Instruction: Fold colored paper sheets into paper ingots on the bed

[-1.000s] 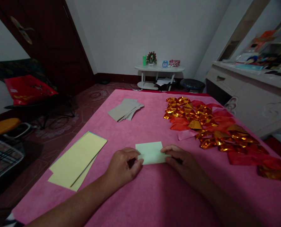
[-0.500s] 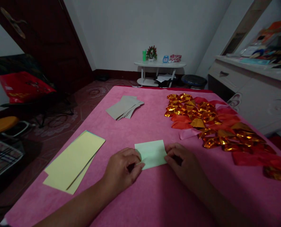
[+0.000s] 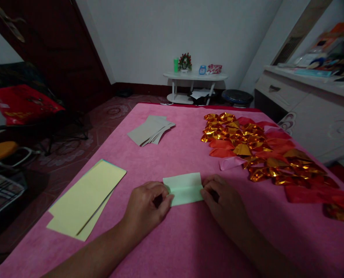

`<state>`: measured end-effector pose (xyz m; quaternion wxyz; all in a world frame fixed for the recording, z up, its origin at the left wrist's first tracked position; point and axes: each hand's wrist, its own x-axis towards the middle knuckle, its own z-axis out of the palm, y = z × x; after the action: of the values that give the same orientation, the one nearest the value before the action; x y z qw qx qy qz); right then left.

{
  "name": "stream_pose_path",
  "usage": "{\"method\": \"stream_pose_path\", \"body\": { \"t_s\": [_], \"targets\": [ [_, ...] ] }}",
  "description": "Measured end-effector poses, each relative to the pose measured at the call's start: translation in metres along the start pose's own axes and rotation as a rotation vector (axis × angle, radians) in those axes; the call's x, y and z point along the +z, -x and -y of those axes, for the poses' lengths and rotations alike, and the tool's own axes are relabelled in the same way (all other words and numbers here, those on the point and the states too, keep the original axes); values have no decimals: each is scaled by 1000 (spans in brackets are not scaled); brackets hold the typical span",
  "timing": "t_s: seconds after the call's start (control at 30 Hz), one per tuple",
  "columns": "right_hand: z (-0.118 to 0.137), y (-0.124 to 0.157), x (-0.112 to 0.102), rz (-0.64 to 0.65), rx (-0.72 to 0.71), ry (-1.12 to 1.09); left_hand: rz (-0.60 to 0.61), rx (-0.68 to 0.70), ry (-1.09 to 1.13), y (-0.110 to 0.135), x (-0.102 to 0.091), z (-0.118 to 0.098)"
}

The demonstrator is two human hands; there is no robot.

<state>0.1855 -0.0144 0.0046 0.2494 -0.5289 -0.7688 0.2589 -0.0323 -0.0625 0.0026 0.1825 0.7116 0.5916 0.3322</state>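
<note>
A pale green sheet of paper (image 3: 185, 188) lies near the front of the pink-covered table, with a crease or fold running across its width. My left hand (image 3: 149, 202) pinches its left edge between thumb and fingers. At the opposite edge, my right hand (image 3: 221, 197) pinches the paper in the same way. Left of my left hand rests a stack of long yellow paper sheets (image 3: 89, 197), with a bit of blue showing at its far edge. Farther back is a fanned pile of greyish paper pieces (image 3: 151, 130).
Many folded gold, orange, pink and red paper pieces (image 3: 241, 148) cover the right side of the pink tablecloth (image 3: 172, 247). Beyond the table stand a small white side table (image 3: 195, 76) and a dark round stool (image 3: 237, 97). A white cabinet (image 3: 305, 104) is at the right.
The crease across the green paper now shows more plainly, its near part bending up between my hands. Both hands keep their pinch and have hardly moved. The view has shifted slightly.
</note>
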Motion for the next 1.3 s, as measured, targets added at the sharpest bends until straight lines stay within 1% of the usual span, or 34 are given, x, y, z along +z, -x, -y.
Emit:
{"method": "stream_pose_path", "body": {
  "t_s": [0.23,0.53,0.7,1.0,1.17,1.3],
  "targets": [
    [1,0,2,-8,11,72,-3,11,-44,-1,0,-1],
    [-2,-2,5,-11,0,142,-11,12,-62,0,3,3],
    [-2,-3,6,-14,-22,172,-11,-12,-66,0,3,2],
    [1,-5,4,-3,8,201,16,-91,-137,-1,-2,0],
    [2,-8,4,-58,97,179,-27,-126,-136,-2,-3,2],
    [6,-17,1,0,63,229,-23,-131,-122,-4,-4,2]
  ]
}}
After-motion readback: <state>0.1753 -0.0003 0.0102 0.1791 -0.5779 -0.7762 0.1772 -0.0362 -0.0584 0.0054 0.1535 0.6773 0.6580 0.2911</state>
